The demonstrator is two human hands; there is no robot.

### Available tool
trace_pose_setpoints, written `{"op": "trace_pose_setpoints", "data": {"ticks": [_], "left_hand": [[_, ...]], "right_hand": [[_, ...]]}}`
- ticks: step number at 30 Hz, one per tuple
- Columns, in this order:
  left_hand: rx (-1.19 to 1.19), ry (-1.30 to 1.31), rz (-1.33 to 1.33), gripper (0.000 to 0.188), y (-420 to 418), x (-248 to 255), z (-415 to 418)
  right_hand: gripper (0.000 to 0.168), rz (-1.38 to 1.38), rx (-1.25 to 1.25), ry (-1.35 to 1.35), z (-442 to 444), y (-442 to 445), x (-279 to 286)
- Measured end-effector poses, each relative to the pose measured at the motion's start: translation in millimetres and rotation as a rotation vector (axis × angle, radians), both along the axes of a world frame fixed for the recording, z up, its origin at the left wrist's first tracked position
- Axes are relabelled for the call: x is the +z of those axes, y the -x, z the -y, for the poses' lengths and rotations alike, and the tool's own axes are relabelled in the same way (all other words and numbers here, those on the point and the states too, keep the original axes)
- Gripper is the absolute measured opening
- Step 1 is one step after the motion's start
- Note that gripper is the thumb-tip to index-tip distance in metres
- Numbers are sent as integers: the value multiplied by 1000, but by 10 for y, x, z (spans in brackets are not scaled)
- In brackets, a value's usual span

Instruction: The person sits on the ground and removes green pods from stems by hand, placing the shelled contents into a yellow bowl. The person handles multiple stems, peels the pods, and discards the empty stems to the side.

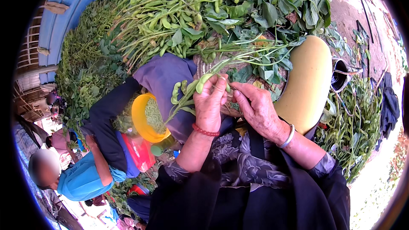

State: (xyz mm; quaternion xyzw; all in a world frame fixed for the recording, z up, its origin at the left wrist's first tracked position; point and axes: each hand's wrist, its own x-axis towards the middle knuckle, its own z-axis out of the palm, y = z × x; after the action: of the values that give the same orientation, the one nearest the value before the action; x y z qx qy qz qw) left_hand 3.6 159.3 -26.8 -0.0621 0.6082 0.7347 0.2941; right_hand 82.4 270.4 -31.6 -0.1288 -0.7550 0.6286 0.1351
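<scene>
My left hand (209,102), with a red bead bracelet at the wrist, grips a leafy green soybean stalk (182,103). Plump pods (202,83) hang from the stalk around the fingers. Just right of it, my right hand (257,108) wears a pale bangle and brings its bent index finger and thumb up to a small pod (227,88) by the left fingertips. Whether it pinches anything is hard to tell. A yellow bucket (135,118) with many small green pieces inside stands left of my lap. Purple cloth (169,73) covers my left knee.
Ahead lies a large heap of podded soybean stalks (166,16), with broad leaves (274,9) to its right. A smooth yellow rounded thing (306,80) is beside my right hand. More plants (348,140) lie at right. A person in blue (86,177) sits at left near a red bag (139,153).
</scene>
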Motion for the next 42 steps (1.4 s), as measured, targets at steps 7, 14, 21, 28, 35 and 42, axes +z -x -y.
{"op": "trace_pose_setpoints", "data": {"ticks": [7, 14, 21, 28, 35, 42], "left_hand": [[-40, -22, -10, 15, 18, -43, 59], [-101, -76, 126, 12, 62, 24, 87], [-265, 60, -172, 12, 12, 102, 153], [-191, 50, 4, 24, 150, 246, 254], [-208, -125, 87, 24, 281, 401, 342], [-235, -239, 102, 30, 356, 489, 444]], "right_hand": [[18, 202, 104, 344, -50, -1, 80], [16, 202, 91, 521, -47, 15, 25], [18, 211, 146, 730, -32, 9, -1], [15, 59, 27, 452, 42, 70, 125], [7, -39, -366, -422, -479, 224, -156], [25, 38, -217, 82, -304, 464, -354]]}}
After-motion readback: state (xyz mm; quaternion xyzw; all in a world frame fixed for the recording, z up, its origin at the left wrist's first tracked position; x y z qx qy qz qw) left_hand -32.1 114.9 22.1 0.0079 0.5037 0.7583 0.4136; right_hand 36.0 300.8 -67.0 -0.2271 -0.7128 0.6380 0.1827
